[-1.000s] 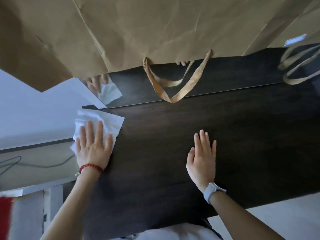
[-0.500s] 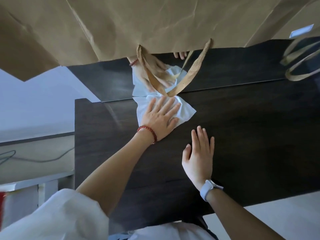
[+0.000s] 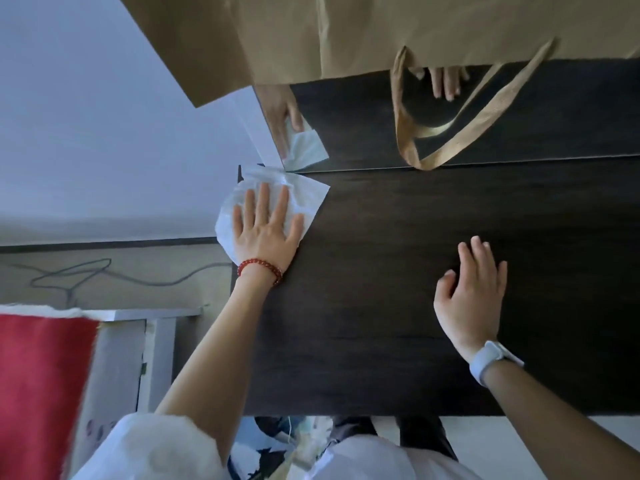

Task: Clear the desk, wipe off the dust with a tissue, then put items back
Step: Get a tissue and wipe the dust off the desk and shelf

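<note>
The left hand lies flat on a white tissue, fingers straight and spread, pressing it onto the far-left corner of the dark wood-grain bench; the tissue overhangs the bench's left edge slightly and one corner points right across the surface. A red bead bracelet circles the left wrist. The right hand rests near the middle of the bench, well apart from the tissue, fingers extended and loosely together, holding nothing; a pale wristband sits on that wrist. At the back of the bench a glossy dark panel stands upright and reflects both hands and the tissue. A brown paper bag hangs across the top of the view in front of the panel, its flat paper handle looping down until its lowest point is level with the back edge of the bench; whether it touches cannot be determined. Left of the bench, a grey cable lies on the floor, and a red cloth occupies the lower-left corner
</note>
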A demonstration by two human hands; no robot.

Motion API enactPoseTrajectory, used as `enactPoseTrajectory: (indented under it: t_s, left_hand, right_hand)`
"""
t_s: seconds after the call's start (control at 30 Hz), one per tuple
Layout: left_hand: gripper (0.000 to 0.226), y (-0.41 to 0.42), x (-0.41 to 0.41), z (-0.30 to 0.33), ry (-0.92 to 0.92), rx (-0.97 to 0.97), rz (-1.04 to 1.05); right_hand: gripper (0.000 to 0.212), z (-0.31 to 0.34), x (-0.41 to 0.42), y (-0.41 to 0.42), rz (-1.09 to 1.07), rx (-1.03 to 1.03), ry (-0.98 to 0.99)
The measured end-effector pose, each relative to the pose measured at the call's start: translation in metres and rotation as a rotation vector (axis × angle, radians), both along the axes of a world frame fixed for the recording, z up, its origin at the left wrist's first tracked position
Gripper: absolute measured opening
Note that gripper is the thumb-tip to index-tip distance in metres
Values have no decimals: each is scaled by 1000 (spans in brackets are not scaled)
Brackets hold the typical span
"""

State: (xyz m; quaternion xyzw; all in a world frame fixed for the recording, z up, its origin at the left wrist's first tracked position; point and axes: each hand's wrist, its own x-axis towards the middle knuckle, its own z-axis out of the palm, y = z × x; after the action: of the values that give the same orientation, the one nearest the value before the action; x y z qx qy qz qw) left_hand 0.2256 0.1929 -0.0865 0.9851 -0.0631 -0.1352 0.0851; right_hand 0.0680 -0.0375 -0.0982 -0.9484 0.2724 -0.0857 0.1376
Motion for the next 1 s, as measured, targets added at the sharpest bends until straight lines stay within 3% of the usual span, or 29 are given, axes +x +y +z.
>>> enactPoseTrajectory:
  t_s: [0.17, 0.4, 0.6, 0.73, 1.0]
  left_hand:
    - [55, 17, -75, 4, 44, -20, 125]
    - [58, 9, -187, -1, 67, -28, 108]
    - [56, -76, -234, -1, -13, 10, -268]
    - [54, -152, -252, 4, 17, -19, -425]
    - [53, -304, -296, 10, 61, -16, -864]
  right_hand:
    - [47, 0, 1, 2, -5, 14, -30]
    - [48, -2, 0, 1, 5, 50, -40]
    - [42, 20, -37, -27, 71, 471, -255]
    - [39, 25, -110, -71, -25, 449, -355]
    - [41, 29, -226, -169, -314, 497, -295]
